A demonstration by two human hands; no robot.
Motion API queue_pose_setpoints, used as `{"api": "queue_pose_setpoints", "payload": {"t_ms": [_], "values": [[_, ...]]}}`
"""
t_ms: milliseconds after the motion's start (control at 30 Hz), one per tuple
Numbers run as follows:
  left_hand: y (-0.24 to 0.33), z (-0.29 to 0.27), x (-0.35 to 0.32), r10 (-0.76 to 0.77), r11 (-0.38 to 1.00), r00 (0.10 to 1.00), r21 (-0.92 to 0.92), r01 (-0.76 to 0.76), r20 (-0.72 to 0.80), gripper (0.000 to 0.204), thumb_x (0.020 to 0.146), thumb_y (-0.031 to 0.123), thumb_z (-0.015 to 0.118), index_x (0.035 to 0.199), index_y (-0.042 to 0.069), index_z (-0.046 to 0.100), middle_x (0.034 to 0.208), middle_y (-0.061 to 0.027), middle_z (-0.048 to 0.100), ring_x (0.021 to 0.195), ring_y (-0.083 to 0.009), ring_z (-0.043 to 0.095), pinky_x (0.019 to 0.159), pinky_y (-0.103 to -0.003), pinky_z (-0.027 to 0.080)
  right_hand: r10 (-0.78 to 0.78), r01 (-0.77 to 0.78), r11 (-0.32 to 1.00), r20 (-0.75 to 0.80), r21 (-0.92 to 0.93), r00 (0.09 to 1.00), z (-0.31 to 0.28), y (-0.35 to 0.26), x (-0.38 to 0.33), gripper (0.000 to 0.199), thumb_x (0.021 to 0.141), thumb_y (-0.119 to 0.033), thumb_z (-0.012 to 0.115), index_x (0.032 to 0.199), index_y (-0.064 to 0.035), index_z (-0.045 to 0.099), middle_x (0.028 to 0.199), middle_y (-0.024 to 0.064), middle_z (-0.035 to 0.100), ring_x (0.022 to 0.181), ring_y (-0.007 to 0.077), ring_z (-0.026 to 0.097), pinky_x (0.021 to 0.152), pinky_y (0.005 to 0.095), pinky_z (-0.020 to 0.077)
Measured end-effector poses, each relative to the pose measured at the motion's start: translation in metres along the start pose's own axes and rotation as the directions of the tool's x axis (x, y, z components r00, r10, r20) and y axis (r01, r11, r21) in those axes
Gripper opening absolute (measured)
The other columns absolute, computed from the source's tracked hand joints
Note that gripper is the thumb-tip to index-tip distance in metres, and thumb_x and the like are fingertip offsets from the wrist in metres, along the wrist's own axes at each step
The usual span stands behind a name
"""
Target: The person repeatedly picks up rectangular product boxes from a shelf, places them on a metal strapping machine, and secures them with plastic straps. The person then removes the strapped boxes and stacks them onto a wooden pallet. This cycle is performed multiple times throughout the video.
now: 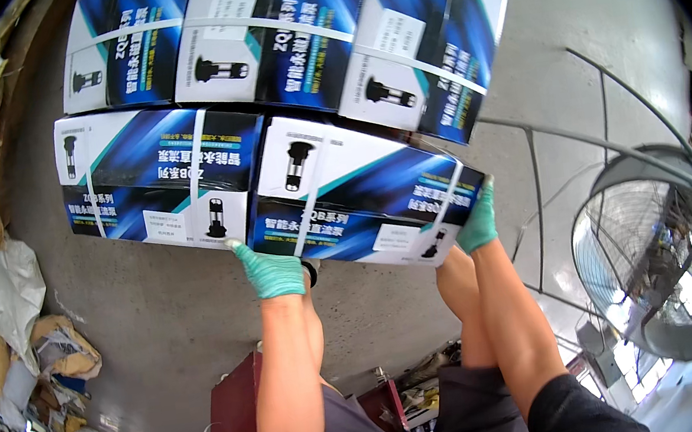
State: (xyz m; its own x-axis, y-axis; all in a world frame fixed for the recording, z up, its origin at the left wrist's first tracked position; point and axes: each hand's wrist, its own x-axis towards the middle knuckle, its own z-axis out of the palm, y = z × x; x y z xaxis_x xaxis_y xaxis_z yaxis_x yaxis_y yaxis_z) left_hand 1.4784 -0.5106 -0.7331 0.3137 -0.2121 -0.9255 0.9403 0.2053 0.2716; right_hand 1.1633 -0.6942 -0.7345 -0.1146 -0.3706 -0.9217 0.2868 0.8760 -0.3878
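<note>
A blue, white and black cardboard box (353,202) with white straps, printed with a pump picture, lies between my hands at the front right of a stack. My left hand (273,271), in a green knitted glove, grips its near left corner; the fingers are partly hidden under the box. At the right end, my right hand (479,220) in a matching glove presses around the corner, fingertips on the side. Close beside it on the left sits a similar strapped box (166,174). Whether the held box rests on something is hidden.
Behind stand several more such boxes (288,40) in a row. A large round caged fan (661,253) and grey metal rails (536,200) are at the right. Crumpled brown paper and plastic sheeting (15,294) lie along the left. A dark red cabinet-like object (238,422) is near my legs.
</note>
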Motion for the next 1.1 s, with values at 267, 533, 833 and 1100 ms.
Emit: {"api": "queue_pose_setpoints", "payload": {"t_ms": [267, 533, 833, 1100], "values": [[-0.007, 0.01, 0.011, -0.04, 0.999, 0.986, -0.026, 0.036, -0.161, 0.089, 0.096, 0.081, 0.026, 0.154, 0.015, 0.044, 0.157, -0.011, 0.047, 0.139, -0.0364, 0.046, 0.119, -0.056, 0.033, 0.027, 0.0, 0.993, 0.23, -0.117, 0.973, 0.003, -0.038, 0.012, 0.059, 0.103, -0.061, 0.047, 0.141, -0.0162, 0.059, 0.132, 0.004, 0.067, 0.119, 0.0221, 0.063, 0.106, 0.0396, 0.0494], [-0.034, -0.039, 0.046, 0.091, 0.996, 0.949, 0.005, -0.094, -0.302, 0.084, 0.097, 0.074, 0.043, 0.157, 0.016, 0.039, 0.156, -0.0082, 0.047, 0.136, -0.0297, 0.05, 0.117, -0.05, 0.038, -0.083, 0.114, 0.99, 0.305, -0.085, 0.949, 0.015, -0.046, 0.005, 0.056, 0.103, -0.042, 0.055, 0.148, -0.0074, 0.05, 0.137, 0.0115, 0.064, 0.122, 0.031, 0.065, 0.104, 0.0458, 0.0545], [-0.023, 0.012, 0.004, 0.218, 0.943, 0.947, 0.3, -0.143, -0.234, 0.084, 0.099, 0.077, 0.033, 0.151, 0.012, 0.049, 0.151, -0.008, 0.053, 0.136, -0.0317, 0.051, 0.118, -0.05, 0.038, -0.156, 0.203, 0.97, 0.306, -0.131, 0.939, -0.002, -0.056, 0.01, 0.065, 0.101, -0.03, 0.063, 0.156, -0.0082, 0.037, 0.146, 0.0111, 0.053, 0.133, 0.0266, 0.052, 0.113, 0.0401, 0.0432], [-0.013, 0.014, 0.013, 0.176, 0.977, 0.966, 0.158, -0.147, -0.192, 0.084, 0.099, 0.076, 0.027, 0.159, 0.017, 0.039, 0.162, -0.0092, 0.04, 0.146, -0.0353, 0.039, 0.123, -0.054, 0.028, -0.127, 0.113, 0.987, 0.129, 0.111, 0.984, -0.05, -0.038, 0.044, 0.092, 0.1, -0.076, 0.025, 0.164, -0.0109, 0.02, 0.17, 0.01, 0.023, 0.154, 0.03, 0.026, 0.126, 0.045, 0.0209]]}}
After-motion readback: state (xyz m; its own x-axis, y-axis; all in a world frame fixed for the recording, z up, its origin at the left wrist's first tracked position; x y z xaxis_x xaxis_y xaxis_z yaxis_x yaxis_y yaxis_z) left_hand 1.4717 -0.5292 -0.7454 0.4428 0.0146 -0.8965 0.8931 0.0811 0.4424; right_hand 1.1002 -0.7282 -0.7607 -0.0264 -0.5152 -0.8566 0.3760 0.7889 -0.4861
